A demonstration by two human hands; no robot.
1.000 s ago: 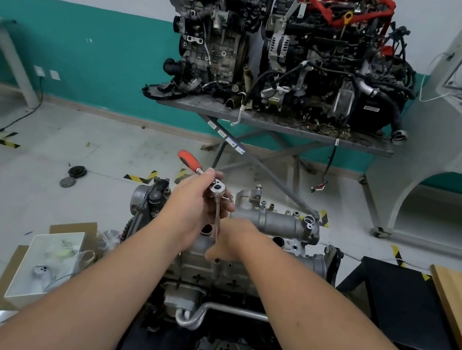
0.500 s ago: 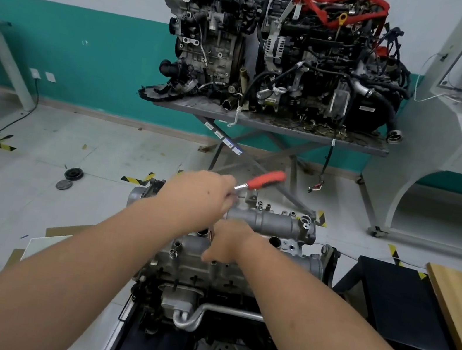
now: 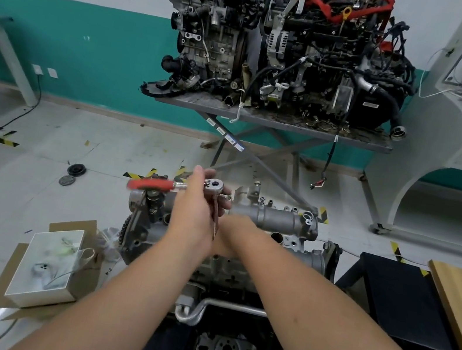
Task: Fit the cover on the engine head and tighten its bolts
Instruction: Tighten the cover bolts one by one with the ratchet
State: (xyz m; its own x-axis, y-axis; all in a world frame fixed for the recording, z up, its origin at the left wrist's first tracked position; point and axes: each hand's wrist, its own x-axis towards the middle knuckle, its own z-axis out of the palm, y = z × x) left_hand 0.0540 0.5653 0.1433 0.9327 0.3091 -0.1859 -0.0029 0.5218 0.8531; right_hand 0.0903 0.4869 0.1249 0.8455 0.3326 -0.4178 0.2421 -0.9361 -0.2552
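A white box [image 3: 49, 263] sits on flattened cardboard [image 3: 55, 287] on the floor, well to the left of the fingers and lower in view; it holds a small grey part with cords or bags, though blur makes the contents hard to identify. The left hand [image 3: 197, 209] is raised over the engine head [image 3: 297, 248], fingers [image 3: 220, 203] curled around the head of a ratchet wrench [image 3: 187, 187], whose red handle juts out left of the fingers, blurred. A thin extension bar [image 3: 215, 218] drops from the ratchet head, between the two hands. The right hand [image 3: 233, 234] lies just below and right of the left fingers, knuckles toward the camera; its grip cannot be determined, as the fingers are hidden. The cover [image 3: 276, 218], a grey cast housing, sits along the engine head's far edge, extending right from the left fingers. Both forearms are bare and extended forward.
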